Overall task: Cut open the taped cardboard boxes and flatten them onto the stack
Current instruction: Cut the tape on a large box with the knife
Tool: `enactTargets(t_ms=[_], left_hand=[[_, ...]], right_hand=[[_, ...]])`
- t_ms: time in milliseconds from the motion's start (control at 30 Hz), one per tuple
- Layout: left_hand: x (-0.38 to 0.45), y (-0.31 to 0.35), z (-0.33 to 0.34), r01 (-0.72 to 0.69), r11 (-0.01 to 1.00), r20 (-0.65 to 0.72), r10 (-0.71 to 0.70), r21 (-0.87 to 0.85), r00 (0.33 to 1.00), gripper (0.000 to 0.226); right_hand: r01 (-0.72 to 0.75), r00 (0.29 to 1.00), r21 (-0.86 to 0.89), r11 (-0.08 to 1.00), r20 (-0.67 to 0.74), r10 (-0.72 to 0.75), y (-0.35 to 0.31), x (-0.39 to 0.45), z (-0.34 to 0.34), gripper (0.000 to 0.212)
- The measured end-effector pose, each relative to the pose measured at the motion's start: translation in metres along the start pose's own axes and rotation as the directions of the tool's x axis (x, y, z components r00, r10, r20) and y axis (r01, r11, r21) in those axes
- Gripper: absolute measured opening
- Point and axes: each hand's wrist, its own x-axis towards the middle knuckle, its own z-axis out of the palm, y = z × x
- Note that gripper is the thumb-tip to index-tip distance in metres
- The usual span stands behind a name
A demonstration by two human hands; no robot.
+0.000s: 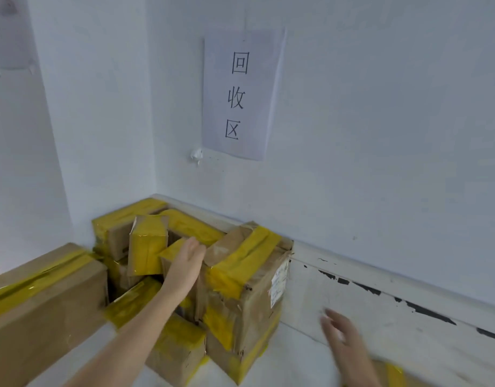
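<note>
mostly brown boxes point(240, 280) yellow-taped, left hand point(186, 263) flat on them, right hand point(342, 335) fingers spread

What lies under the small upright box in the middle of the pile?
The small box rests on other taped boxes wrapped in yellow tape. The left hand touches a box beside it. The floor beneath the pile is covered, so it cannot be seen.
</note>
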Motion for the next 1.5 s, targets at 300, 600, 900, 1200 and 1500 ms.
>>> enactTargets(t_ms=[300, 600, 900, 1200, 1500], left_hand=[[0.008, 0.011, -0.004, 0.262, 0.959, 0.392, -0.282, 0.105, 0.876, 0.054], [-0.064, 0.026, -0.036, 0.381, 0.924, 0.452, -0.332, -0.02, 0.828, 0.049], [-0.214, -0.039, -0.075, 0.725, 0.588, 0.415, -0.595, -0.359, 0.688, 0.039], [-0.259, -0.062, -0.064, 0.797, 0.395, 0.32, -0.763, -0.457, 0.561, 0.023], [-0.26, -0.062, -0.047, 0.805, 0.442, 0.35, -0.738, -0.396, 0.577, 0.039]], right_hand=[[-0.444, 0.889, 0.555, 0.703, 0.371, 0.269, -0.059, 0.005, 0.11, 0.078], [-0.3, 0.85, 0.494, 0.816, 0.526, -0.005, -0.056, -0.067, 0.051, 0.062], [-0.373, 0.6, 0.296, 0.879, 0.8, -0.015, 0.005, -0.144, 0.013, 0.074], [-0.116, 0.779, -0.819, 0.562, 0.276, 0.563, 0.124, -0.169, 0.079, 0.035], [-0.089, 0.732, -0.845, 0.528, 0.303, 0.61, 0.133, -0.155, 0.071, 0.016]])
